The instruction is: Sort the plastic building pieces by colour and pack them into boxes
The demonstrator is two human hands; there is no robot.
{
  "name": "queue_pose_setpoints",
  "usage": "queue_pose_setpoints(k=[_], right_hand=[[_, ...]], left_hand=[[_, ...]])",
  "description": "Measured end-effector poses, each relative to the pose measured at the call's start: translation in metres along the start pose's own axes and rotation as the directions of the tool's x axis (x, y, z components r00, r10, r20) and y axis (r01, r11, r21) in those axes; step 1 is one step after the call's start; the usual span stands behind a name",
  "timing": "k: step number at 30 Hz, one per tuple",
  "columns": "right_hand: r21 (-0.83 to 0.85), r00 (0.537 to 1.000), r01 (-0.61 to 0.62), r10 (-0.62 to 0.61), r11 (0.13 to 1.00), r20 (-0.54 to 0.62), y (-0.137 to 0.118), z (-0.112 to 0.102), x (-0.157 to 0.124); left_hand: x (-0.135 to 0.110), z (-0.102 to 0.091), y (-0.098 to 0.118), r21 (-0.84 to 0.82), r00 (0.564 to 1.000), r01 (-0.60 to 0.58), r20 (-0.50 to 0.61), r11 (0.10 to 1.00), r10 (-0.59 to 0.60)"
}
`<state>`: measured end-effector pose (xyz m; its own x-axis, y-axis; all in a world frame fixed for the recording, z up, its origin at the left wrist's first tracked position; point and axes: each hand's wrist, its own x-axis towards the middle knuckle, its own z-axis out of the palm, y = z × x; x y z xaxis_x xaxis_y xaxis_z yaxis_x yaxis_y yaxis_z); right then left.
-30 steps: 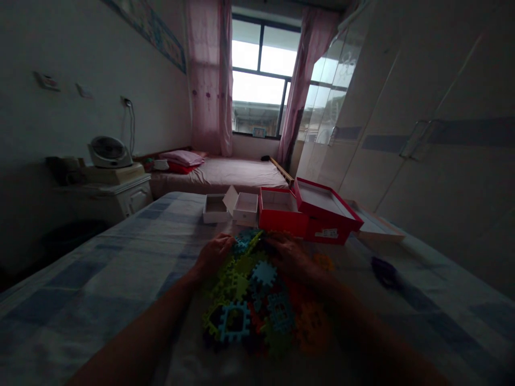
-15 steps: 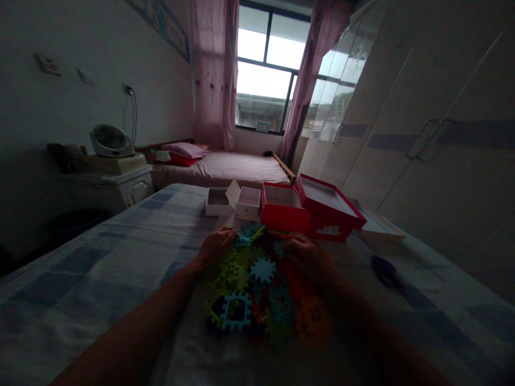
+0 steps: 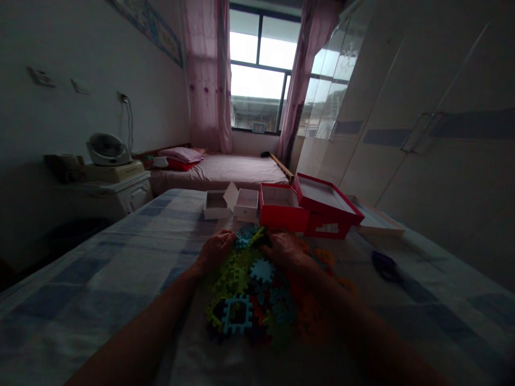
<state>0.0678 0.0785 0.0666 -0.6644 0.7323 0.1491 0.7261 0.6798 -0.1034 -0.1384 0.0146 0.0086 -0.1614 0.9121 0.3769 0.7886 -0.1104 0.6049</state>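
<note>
A pile of toothed interlocking plastic blocks lies on the bed before me. My left hand [image 3: 217,250] is closed at the pile's far left edge, its fingertips on a blue interlocking block [image 3: 243,237]. Against that block leans a green interlocking block [image 3: 257,236], tilted up. My right hand [image 3: 285,247] reaches in from the right with curled fingers and thumb at the green block's right end; its grip is partly hidden. Nearer to me lie a light blue toothed block [image 3: 262,271] and a square blue frame block [image 3: 237,314]. Orange and red blocks are partly under my right forearm.
Behind the pile stand a small white box [image 3: 216,205], another white box with raised flap [image 3: 246,203], a red box [image 3: 281,206] and a tilted red lid [image 3: 328,198]. A dark purple item [image 3: 386,266] lies at right on the checked bedsheet [image 3: 132,257].
My right hand has moved left, from the orange and red blocks to the green block. My left hand stays at the blue block. The view has shifted slightly.
</note>
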Motion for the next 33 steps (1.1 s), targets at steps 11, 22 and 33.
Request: queue_pose_setpoints(k=[11, 22, 33], right_hand=[[0.141, 0.987, -0.003, -0.020, 0.990, 0.161, -0.001, 0.004, 0.018], [0.239, 0.988, 0.042, -0.076, 0.970, 0.137, 0.006, 0.012, 0.016], [0.350, 0.968, 0.031, -0.115, 0.936, 0.223, 0.009, 0.010, 0.036]], left_hand=[[0.000, 0.000, 0.003, -0.035, 1.000, 0.000, -0.014, 0.999, 0.000], [-0.001, 0.001, 0.005, -0.037, 1.000, -0.005, -0.025, 0.999, 0.004], [-0.001, 0.001, 0.007, -0.032, 1.000, 0.009, -0.025, 0.999, -0.010]])
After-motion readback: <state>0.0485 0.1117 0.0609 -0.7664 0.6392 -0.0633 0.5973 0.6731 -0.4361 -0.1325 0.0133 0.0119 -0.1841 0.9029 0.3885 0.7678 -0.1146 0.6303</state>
